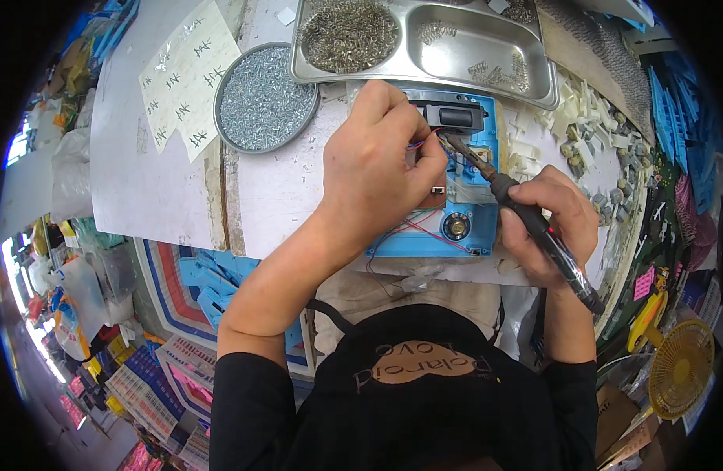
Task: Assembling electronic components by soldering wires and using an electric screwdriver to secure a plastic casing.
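A blue plastic casing [487, 228] lies open on the table before me, with thin wires, a round speaker [456, 226] and a black part [455, 116] inside. My right hand [554, 224] grips a black-handled soldering iron [543, 235]. Its metal tip points up and left, into the wires near the black part. Over the casing's left side, my left hand [381, 161] pinches thin coloured wires [415, 145] close to the iron's tip. Its fingers hide part of the casing, and I cannot tell whether the tip touches a joint.
A round tray [314, 110] of small screws stands left of the casing. Beyond it is a metal tray [550, 93] with springs. White and grey plastic parts [585, 129] lie to the right. A marked paper sheet [173, 86] is at far left, a yellow fan [681, 369] at lower right.
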The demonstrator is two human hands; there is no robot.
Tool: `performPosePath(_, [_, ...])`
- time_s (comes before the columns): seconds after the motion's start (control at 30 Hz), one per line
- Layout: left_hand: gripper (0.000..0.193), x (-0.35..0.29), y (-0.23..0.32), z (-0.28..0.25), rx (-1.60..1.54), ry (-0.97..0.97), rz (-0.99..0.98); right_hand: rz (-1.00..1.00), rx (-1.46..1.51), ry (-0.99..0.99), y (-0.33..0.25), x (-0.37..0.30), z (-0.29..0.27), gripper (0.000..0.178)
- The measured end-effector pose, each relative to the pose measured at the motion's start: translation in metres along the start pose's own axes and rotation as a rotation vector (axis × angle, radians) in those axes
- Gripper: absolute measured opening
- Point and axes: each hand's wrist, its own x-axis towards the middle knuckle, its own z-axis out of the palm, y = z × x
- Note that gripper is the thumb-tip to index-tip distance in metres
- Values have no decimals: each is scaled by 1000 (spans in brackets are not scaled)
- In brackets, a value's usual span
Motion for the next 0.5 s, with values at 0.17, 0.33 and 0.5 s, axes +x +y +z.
performPosePath(0.17, [10, -1, 2, 2, 20, 20, 13, -4, 18, -28, 3, -2, -3, 28])
performPosePath(0.33, [10, -1, 2, 2, 24, 17, 2, -10, 36, -25, -2, -6, -9, 29])
performPosePath(0.5, [10, -1, 3, 2, 28, 22, 1, -20, 41, 9, -4, -12, -15, 30])
